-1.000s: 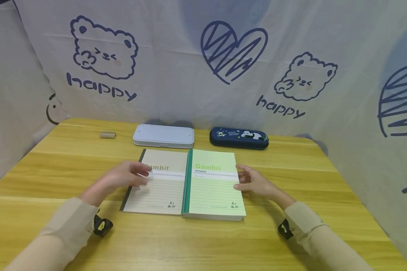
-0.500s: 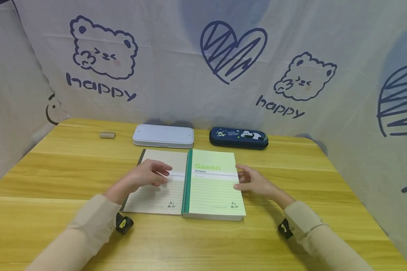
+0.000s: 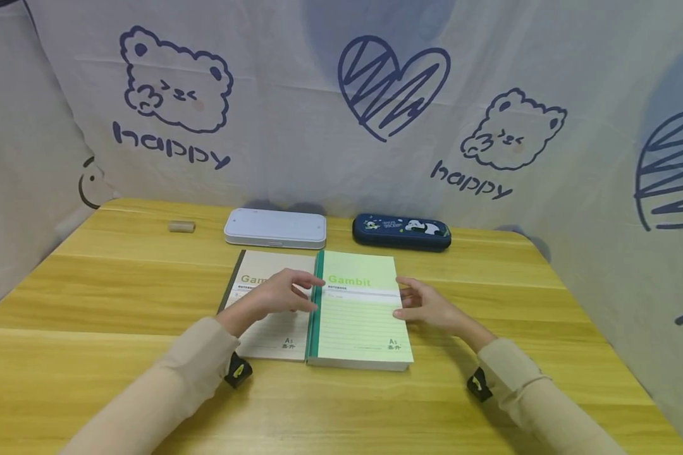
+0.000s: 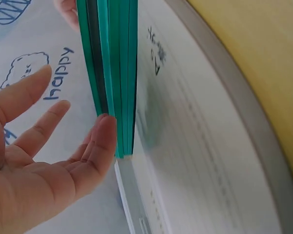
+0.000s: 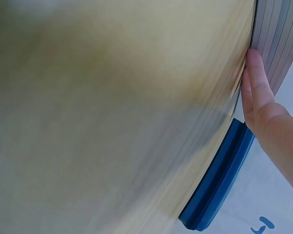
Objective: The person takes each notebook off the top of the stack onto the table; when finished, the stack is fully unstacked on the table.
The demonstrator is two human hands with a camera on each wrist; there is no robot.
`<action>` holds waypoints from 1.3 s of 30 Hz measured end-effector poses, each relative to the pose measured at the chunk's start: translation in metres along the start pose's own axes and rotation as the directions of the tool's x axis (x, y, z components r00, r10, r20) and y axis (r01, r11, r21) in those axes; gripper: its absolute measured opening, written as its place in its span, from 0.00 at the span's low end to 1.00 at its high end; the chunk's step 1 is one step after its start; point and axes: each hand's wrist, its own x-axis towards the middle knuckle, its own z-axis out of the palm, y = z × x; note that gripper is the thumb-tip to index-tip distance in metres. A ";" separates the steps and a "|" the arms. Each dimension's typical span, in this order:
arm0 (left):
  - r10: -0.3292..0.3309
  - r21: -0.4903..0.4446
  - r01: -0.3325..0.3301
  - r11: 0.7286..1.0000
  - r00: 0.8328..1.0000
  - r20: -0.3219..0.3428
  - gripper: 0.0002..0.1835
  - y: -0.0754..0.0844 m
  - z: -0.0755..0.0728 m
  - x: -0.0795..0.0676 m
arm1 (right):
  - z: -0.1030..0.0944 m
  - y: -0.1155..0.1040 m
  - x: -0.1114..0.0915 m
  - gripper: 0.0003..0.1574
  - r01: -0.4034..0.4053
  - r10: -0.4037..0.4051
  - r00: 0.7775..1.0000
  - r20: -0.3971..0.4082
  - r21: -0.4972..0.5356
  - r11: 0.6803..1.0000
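A stack of notebooks [image 3: 360, 322] lies flat on the table, a pale green "Gambit" cover on top. Several spines [image 4: 118, 83], mostly green with one dark, show in the left wrist view. Beside its left edge lies a beige notebook [image 3: 262, 341] with a dark spine, partly hidden under my left arm. My left hand [image 3: 281, 296] hovers over the beige notebook, relaxed fingers at the stack's spine side; whether they touch it I cannot tell. My right hand [image 3: 431, 308] rests against the stack's right edge, its fingers [image 5: 258, 80] extended along the page edges.
Behind the notebooks stand a white case [image 3: 276, 227] and a dark blue pencil case [image 3: 401, 232] with a panda print. A small tan cylinder [image 3: 181, 226] lies at the back left of the wooden table [image 3: 341, 411]. A printed curtain [image 3: 296, 158] hangs behind.
My left hand has moved right, from the beige notebook's left edge across its cover to the stack's spine. The right hand and the notebooks have stayed in place.
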 end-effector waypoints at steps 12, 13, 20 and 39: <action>-0.023 0.114 0.025 0.993 1.000 -0.021 0.31 -0.003 0.013 0.008 | 0.000 0.001 0.001 0.47 0.000 0.000 1.000 0.006 -0.020 1.000; -0.024 0.115 0.026 0.993 1.000 -0.021 0.32 -0.003 0.013 0.009 | 0.000 0.001 0.001 0.47 0.002 -0.002 1.000 0.007 -0.020 1.000; -0.034 0.123 0.038 0.992 0.999 -0.029 0.34 -0.005 0.016 0.013 | -0.001 0.000 -0.001 0.42 0.028 -0.027 1.000 0.012 -0.008 1.000; -0.002 0.375 0.023 0.927 0.998 -0.056 0.41 0.002 0.027 0.016 | 0.001 -0.002 -0.003 0.40 -0.002 0.002 1.000 0.016 0.019 1.000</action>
